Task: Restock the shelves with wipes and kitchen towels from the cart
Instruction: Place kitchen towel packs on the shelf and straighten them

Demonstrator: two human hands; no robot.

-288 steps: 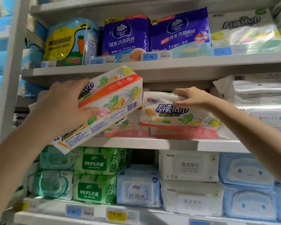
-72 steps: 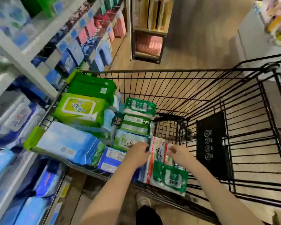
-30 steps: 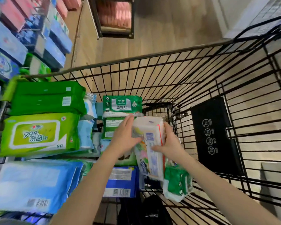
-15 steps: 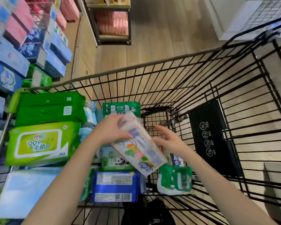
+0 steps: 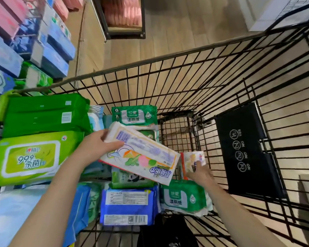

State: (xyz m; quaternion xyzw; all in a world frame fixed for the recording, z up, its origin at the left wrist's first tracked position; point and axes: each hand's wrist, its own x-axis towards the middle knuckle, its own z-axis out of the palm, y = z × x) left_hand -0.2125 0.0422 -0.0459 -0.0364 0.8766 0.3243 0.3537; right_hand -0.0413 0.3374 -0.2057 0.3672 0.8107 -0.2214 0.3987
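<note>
Your right hand (image 5: 201,173) has left the kitchen towel pack (image 5: 141,154) your left hand (image 5: 95,147) grips, its straight fingers (image 5: 198,166) touching a second pack (image 5: 190,160) in the cart (image 5: 168,57); next, grasp it.

a shop aisle: a black wire shopping cart (image 5: 185,72) stands beside shelves (image 5: 34,50) stacked with packaged tissue and wipe packs (image 5: 29,157).
</note>
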